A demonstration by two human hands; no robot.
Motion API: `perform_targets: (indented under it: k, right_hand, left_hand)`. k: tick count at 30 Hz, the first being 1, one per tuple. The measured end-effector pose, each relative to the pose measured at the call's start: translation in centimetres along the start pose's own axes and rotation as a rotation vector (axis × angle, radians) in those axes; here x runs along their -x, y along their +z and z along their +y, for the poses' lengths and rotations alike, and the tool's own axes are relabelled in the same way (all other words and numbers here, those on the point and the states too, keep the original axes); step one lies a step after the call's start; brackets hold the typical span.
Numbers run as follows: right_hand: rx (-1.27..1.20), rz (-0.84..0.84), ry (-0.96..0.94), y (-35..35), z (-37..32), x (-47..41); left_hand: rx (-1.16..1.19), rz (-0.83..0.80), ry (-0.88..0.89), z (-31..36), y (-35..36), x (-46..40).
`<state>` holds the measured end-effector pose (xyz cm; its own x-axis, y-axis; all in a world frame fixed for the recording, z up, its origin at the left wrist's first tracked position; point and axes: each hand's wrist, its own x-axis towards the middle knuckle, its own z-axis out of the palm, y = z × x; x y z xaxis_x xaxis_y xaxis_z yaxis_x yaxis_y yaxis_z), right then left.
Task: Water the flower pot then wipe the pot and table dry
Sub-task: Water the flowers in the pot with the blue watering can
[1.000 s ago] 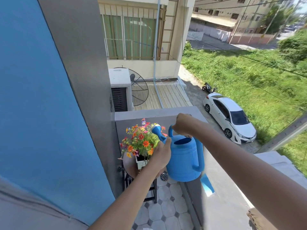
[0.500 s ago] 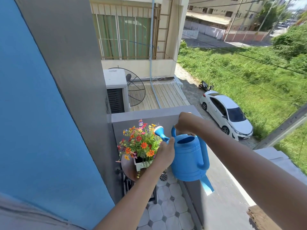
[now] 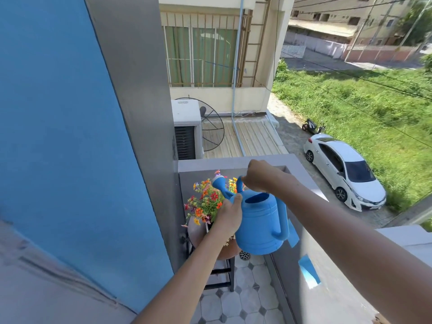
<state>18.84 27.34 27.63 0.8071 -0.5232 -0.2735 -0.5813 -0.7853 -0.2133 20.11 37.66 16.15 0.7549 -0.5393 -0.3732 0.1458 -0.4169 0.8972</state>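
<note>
A blue watering can (image 3: pixel 261 223) hangs in the air over a small round brown table (image 3: pixel 197 231). Its spout head (image 3: pixel 219 183) points left and up, above the colourful flowers (image 3: pixel 208 202) of the pot, whose white rim (image 3: pixel 207 226) barely shows. My right hand (image 3: pixel 258 175) grips the can's top handle. My left hand (image 3: pixel 229 215) presses against the can's left side at the base of the spout. The pot's body is hidden behind my left hand. No water stream is visible.
A blue and grey wall (image 3: pixel 93 136) stands close on the left. A grey balcony parapet (image 3: pixel 315 265) runs along the right, with blue tape patches (image 3: pixel 308 268) on it. Tiled floor (image 3: pixel 243 298) and a drain (image 3: pixel 244 254) lie below. A white car (image 3: pixel 343 174) is parked far down.
The can has tipped back toward level, with the spout head lifted up above the flowers. Both hands stay on the can.
</note>
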Motion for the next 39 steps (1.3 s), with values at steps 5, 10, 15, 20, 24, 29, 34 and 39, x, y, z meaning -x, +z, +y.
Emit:
perform_targets:
  k: [5, 10, 15, 20, 24, 29, 34, 39]
  right_hand:
    - [-0.013, -0.022, -0.036, 0.1, -0.9, 0.7]
    - [0.005, -0.043, -0.069, 0.3, -1.2, 1.5]
    - [0.028, -0.061, -0.074, 0.8, -1.0, 2.2]
    - [0.1, -0.099, -0.077, 1.0, -0.2, 2.9]
    - [0.056, -0.074, -0.054, 0.8, 0.7, 3.8]
    - [0.03, -0.061, 0.004, 0.2, 2.8, 4.8]
    - [0.059, -0.071, 0.059, -0.6, 4.7, 5.8]
    - [0.074, -0.07, 0.135, -0.6, 6.6, 6.9]
  left_hand:
    - [-0.015, 0.045, -0.026, -0.6, -0.4, 0.4]
    - [-0.04, 0.063, -0.046, -1.4, -0.4, 1.6]
    - [-0.163, 0.072, -0.073, -1.4, -0.3, 3.4]
    - [-0.078, 0.037, -0.073, -1.6, 0.7, 4.3]
    - [-0.025, 0.0, -0.064, -2.4, 2.0, 4.2]
    - [-0.031, -0.049, -0.006, -1.3, 3.8, 4.9]
    - [-0.054, -0.121, -0.012, -0.5, 5.7, 5.5]
    - [-0.086, -0.184, -0.011, -0.4, 7.3, 5.8]
